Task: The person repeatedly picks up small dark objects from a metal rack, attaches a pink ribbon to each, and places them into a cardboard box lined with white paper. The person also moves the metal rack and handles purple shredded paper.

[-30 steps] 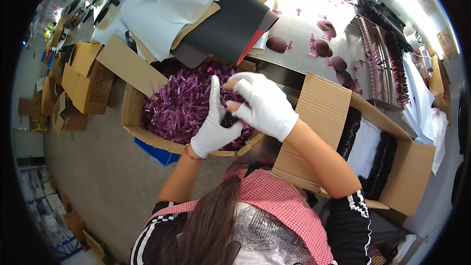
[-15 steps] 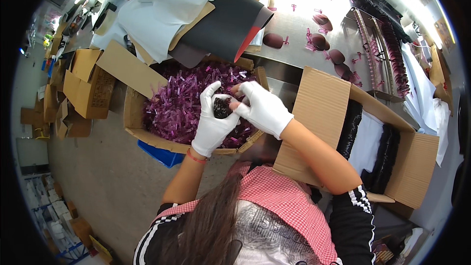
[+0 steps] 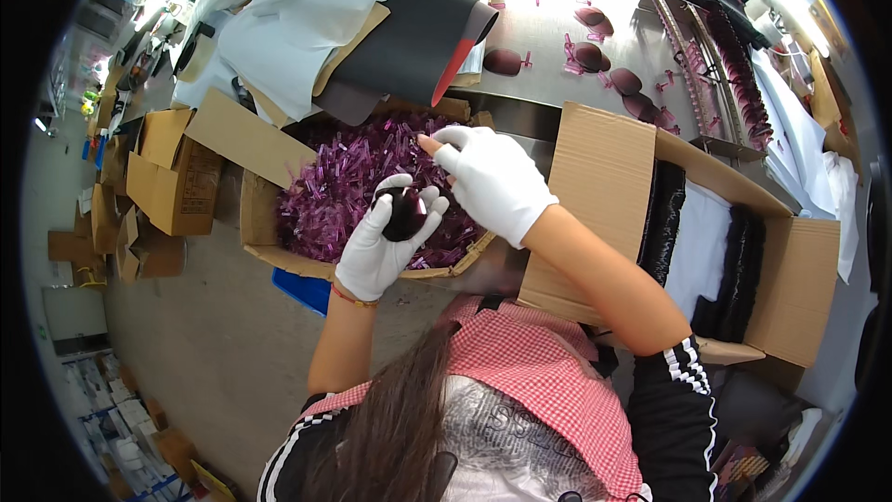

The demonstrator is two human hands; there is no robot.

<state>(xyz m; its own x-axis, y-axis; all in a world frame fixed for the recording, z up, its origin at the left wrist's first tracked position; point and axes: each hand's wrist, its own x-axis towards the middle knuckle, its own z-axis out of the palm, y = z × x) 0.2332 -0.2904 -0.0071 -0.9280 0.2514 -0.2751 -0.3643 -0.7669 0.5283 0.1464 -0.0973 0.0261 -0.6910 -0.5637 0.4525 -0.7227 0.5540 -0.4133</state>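
Note:
My left hand (image 3: 372,246), in a white glove with a red band at the wrist, is closed around a glossy dark tinted lens (image 3: 401,215). Whether it is a single lens or several together, I cannot tell. To its upper right, my right hand (image 3: 497,175) wears a white glove with bare fingertips. Its fingertips are apart, with nothing visible between them. Beneath both hands stands an open cardboard box (image 3: 262,216) filled with small clear-purple plastic pieces (image 3: 325,188).
At right, an open carton (image 3: 604,195) holds black packed rows and white sheeting. Loose dark lenses (image 3: 504,61) with purple tabs lie on the metal table (image 3: 520,23), near a metal rack (image 3: 692,74). Black sheeting (image 3: 400,46) overhangs the box. A blue bin (image 3: 299,290) sits below.
My right hand has come away from the lens, up over the purple pieces. The left hand has lowered slightly and tilted the lens, showing its glossy dark face.

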